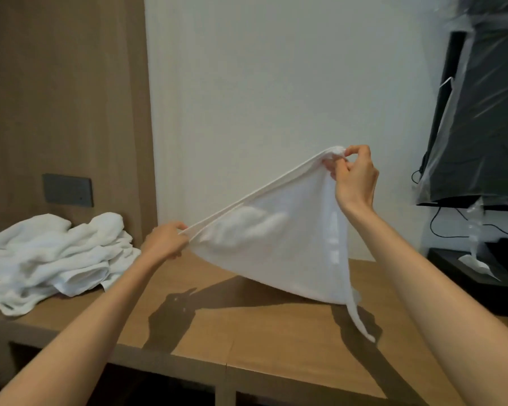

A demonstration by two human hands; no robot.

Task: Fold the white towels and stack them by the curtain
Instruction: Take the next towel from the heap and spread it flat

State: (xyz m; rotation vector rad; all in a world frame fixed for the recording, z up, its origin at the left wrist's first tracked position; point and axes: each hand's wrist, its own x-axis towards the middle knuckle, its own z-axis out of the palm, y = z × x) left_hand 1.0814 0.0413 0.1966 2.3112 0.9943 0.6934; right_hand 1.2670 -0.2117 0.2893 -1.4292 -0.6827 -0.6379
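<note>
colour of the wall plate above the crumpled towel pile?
Dark grey rectangular wall plate, on the brown wood panel; head view.

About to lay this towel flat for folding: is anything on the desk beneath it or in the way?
Nothing visible. The towel, pinched by the left hand and right hand, hangs over bare desk. The crumpled towel pile sits apart at the left, a black box at the right.

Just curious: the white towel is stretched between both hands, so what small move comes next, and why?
Probably lower the right hand level with the left hand: the white towel hangs slanted, its tail near the wooden counter, so levelling squares it for folding.
</note>
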